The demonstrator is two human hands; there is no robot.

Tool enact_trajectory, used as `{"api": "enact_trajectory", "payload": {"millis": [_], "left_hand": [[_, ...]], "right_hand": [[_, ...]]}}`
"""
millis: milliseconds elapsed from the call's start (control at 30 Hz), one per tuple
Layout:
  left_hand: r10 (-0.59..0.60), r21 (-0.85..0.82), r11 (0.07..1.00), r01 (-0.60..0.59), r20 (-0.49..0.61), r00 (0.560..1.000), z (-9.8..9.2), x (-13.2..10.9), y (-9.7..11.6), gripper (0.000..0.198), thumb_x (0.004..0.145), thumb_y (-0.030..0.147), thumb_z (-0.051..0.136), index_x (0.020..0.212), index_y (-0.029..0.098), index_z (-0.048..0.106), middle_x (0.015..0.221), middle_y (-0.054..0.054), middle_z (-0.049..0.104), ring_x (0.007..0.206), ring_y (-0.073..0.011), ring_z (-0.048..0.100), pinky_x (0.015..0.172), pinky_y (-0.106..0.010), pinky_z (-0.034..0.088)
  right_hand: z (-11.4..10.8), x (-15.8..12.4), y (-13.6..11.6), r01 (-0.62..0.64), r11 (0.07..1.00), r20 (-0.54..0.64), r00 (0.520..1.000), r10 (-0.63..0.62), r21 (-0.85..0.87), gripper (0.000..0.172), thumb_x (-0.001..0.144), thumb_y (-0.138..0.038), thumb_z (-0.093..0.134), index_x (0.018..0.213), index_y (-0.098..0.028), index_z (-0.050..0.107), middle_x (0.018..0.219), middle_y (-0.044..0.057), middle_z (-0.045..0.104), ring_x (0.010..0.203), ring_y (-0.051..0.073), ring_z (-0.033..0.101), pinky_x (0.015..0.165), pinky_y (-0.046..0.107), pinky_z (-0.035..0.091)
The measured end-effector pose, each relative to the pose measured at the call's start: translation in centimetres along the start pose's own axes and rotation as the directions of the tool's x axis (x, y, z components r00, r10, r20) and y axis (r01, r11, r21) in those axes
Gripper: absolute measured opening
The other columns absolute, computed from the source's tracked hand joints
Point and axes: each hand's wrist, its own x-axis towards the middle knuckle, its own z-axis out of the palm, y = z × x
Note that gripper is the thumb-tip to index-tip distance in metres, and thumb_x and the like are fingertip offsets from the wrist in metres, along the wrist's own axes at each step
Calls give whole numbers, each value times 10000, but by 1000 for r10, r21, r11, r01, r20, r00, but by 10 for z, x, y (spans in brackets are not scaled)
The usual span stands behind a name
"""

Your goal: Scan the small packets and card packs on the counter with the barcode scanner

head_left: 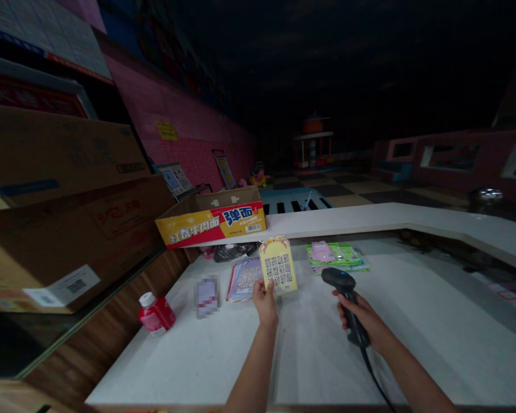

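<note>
Between thumb and fingers, my left hand pinches a yellow card sheet with a rounded top and rows of small printed pictures. The sheet is held up, tilted, above the white table. Wrapped round the handle of a black barcode scanner, my right hand keeps it off the tabletop, its head towards the left. A stack of purple and pink sheets lies just behind my left hand, partly covered by the yellow one. Beyond the scanner rests a pile of green and pink packets.
A red bottle with a white cap stands at the left, near a blurred small card. An open yellow and red cardboard box sits on the raised white ledge. Large cardboard boxes are stacked left. The scanner's cable trails towards me.
</note>
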Motion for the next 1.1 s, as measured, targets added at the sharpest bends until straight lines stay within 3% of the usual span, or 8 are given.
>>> {"api": "enact_trajectory", "payload": {"millis": [133, 333, 500, 700, 1100], "left_hand": [[18, 40, 999, -18, 5, 1000, -1, -13, -22, 440, 690, 541, 726, 841, 161, 567, 807, -64, 701, 708, -194, 667, 662, -315, 536], [61, 124, 990, -63, 15, 998, -5, -14, -36, 414, 746, 538, 674, 879, 170, 540, 855, -67, 684, 757, -197, 664, 670, -321, 548], [72, 155, 985, -74, 16, 997, -8, -11, -41, 392, 769, 526, 644, 899, 171, 538, 879, -71, 681, 782, -201, 665, 693, -329, 543], [61, 308, 950, -52, -21, 998, -8, -13, -35, 312, 796, 459, 606, 919, 173, 586, 819, -54, 667, 704, -187, 638, 630, -298, 505], [-11, 113, 994, 10, 8, 1000, -4, -16, -29, 440, 717, 545, 694, 899, 172, 546, 888, -77, 692, 800, -212, 671, 719, -334, 540]], "right_hand": [[14, -16, 4, -17, 996, 50, 999, 21, -83, 488, 663, -501, 767, 1014, -216, 583, 560, -69, 548, 403, 107, 492, 366, 228, 427], [27, -37, 18, -68, 978, 56, 995, 81, -200, 452, 721, -532, 698, 1001, -204, 563, 525, -82, 507, 358, 84, 432, 318, 187, 332], [32, -43, 25, -85, 959, 62, 992, 106, -271, 421, 714, -569, 680, 869, -201, 545, 523, -78, 494, 354, 79, 425, 313, 190, 336], [30, -46, 25, -131, 964, 47, 988, 146, -231, 404, 721, -547, 682, 876, -205, 532, 529, -72, 506, 356, 81, 427, 317, 192, 338], [26, -43, 27, -191, 970, 31, 980, 198, -151, 368, 713, -503, 726, 860, -216, 548, 529, -66, 522, 374, 84, 451, 325, 179, 346]]}}
